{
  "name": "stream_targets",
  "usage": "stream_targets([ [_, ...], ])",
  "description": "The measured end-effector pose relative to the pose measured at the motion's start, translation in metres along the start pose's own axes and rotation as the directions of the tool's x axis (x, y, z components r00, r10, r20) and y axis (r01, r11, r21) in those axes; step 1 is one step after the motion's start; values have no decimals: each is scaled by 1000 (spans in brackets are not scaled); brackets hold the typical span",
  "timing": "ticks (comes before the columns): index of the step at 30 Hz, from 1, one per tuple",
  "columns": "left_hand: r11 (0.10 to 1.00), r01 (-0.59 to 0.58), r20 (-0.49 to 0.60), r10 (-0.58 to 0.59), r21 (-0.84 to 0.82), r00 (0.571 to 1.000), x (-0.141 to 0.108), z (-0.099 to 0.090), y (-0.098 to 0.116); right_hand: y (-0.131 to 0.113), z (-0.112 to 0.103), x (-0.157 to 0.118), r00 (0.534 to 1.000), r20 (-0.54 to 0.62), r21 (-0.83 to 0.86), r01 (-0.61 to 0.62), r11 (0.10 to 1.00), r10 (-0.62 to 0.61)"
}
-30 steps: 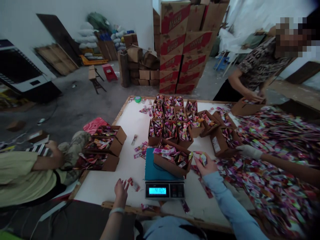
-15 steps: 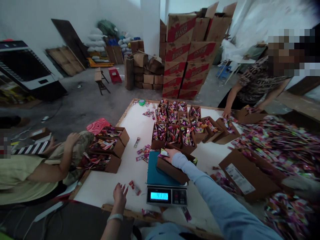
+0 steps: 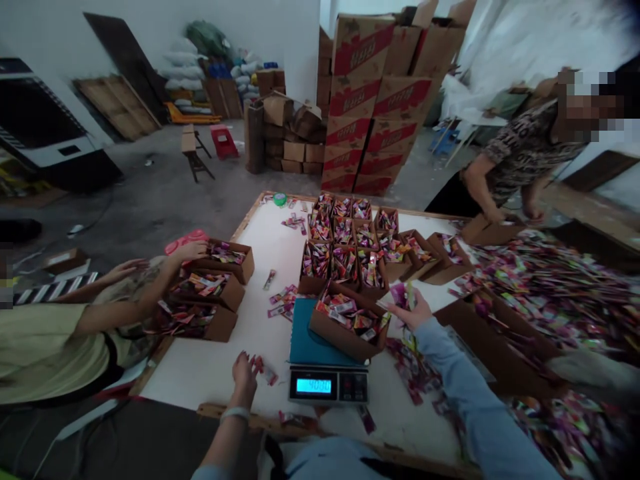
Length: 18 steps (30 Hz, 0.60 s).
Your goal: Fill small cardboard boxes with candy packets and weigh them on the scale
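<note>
My right hand (image 3: 414, 309) is closed on a few small purple-and-white snack packets (image 3: 400, 295), just right of an open cardboard box (image 3: 345, 337). That box is filled with similar packets and sits tilted on the teal-topped digital scale (image 3: 327, 385), whose blue display is lit. Over the near left of the table, my left hand (image 3: 244, 381) has its fingers loosely apart and seems to hold nothing. Beside its fingertips lies a red packet (image 3: 267, 371); whether they touch I cannot tell.
Filled small boxes (image 3: 343, 230) stand in rows beyond the scale. A large packet pile (image 3: 545, 287) covers the right, near a bigger carton (image 3: 500, 333). A co-worker at left reaches to filled boxes (image 3: 210, 287); another stands at far right holding a box (image 3: 490, 230).
My right hand has moved from the box on the scale to its right, with packets in it. My left hand has come closer to the red packet. The scale reading has changed.
</note>
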<state>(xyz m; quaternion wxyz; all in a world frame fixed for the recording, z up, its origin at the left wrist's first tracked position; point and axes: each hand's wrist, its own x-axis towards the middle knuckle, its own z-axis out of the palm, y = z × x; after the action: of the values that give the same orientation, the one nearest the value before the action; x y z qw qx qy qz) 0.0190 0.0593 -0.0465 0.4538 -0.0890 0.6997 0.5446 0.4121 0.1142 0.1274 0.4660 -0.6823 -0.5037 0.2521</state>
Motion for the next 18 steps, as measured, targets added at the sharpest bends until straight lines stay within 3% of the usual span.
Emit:
stream_targets([
  [4, 999, -34, 49, 34, 6, 998, -5, 20, -6, -14, 13, 1, 990, 126, 68, -70, 995, 61],
  [8, 998, -62, 68, 62, -1, 996, -8, 23, -7, -16, 17, 12, 995, 93, 20, -31, 999, 29],
  [13, 995, -98, 145, 98, -9, 984, -12, 32, -6, 9, -5, 15, 1000, 24, -226, 16, 974, -11],
  [14, 994, -105, 179, 105, -9, 978, -14, 37, -7, 12, -6, 10, 998, 57, -284, 45, 958, -30],
  [16, 993, -121, 248, 118, -5, 961, -18, 50, -9, 11, 1, -2, 969, 239, -376, 155, 913, -67],
  [18, 992, -125, 283, 117, 11, 952, -25, 65, -13, -1, 22, -14, 890, 454, -467, 282, 838, -46],
])
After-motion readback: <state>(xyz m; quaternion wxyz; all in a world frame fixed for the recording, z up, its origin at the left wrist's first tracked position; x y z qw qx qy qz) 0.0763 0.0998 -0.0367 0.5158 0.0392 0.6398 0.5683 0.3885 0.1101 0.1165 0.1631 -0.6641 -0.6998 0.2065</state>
